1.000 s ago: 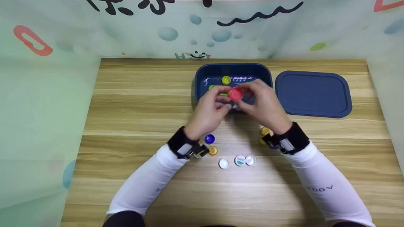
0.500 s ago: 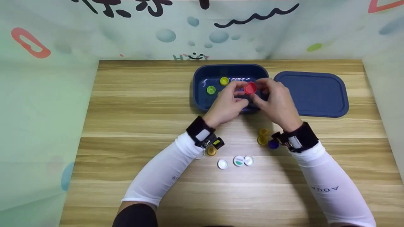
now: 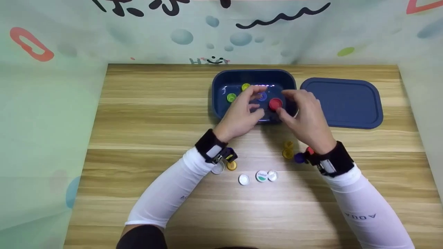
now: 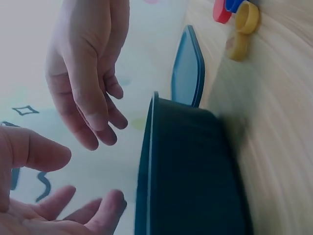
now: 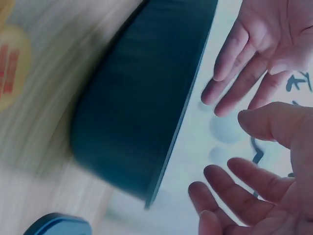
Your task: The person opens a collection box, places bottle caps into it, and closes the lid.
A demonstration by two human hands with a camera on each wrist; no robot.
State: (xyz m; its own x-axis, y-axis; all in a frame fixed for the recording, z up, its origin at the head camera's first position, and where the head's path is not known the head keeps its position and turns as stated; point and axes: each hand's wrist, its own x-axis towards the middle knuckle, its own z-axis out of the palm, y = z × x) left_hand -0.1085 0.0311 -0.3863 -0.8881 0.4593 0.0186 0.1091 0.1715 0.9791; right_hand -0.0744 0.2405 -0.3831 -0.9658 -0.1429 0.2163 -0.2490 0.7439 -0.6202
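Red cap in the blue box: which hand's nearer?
Right. In the head view, the right hand has its thumb at the edge of the red cap; the left hand sits left of it, across a clear gap.

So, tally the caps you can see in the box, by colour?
Red cap: 1
Yellow cap: 1
Green cap: 1
Blue cap: 1
Total: 4 visible in the box; the left hand covers part of it and may hide more.
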